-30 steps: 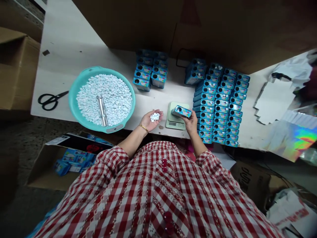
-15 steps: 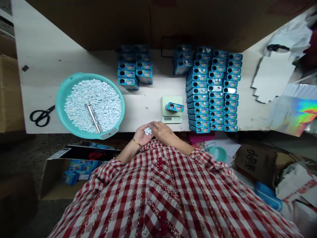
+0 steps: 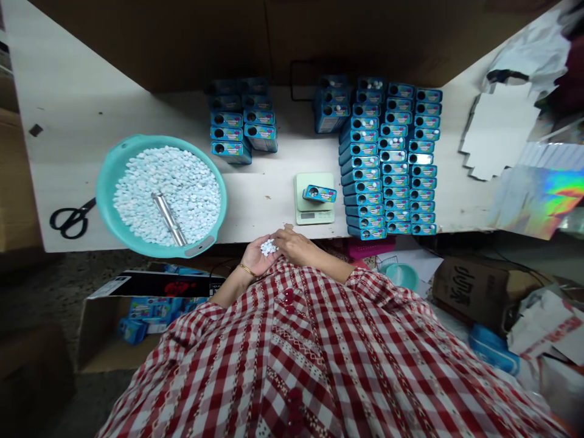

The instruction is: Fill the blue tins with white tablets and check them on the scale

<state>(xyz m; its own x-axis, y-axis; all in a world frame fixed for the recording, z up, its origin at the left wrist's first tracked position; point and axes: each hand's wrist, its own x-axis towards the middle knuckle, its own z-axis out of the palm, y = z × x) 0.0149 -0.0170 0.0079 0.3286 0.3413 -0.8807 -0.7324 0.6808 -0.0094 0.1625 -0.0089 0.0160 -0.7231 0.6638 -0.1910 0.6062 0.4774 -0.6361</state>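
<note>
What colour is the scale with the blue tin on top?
The scale is pale green; the head view, the only one, shows it.

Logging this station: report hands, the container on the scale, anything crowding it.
Left hand cups white pellets; right hand at their edge. Blue container on scale, untouched. Container rows close right of scale.

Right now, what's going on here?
A person cups a small heap of white pellets in the left hand, with the right hand close against it, fingers at the heap. One blue tin sits on the scale, with neither hand on it. Left of the scale, a tub holds many more pellets, a metal tube lying on them. More tins stand in rows to the right.
</note>
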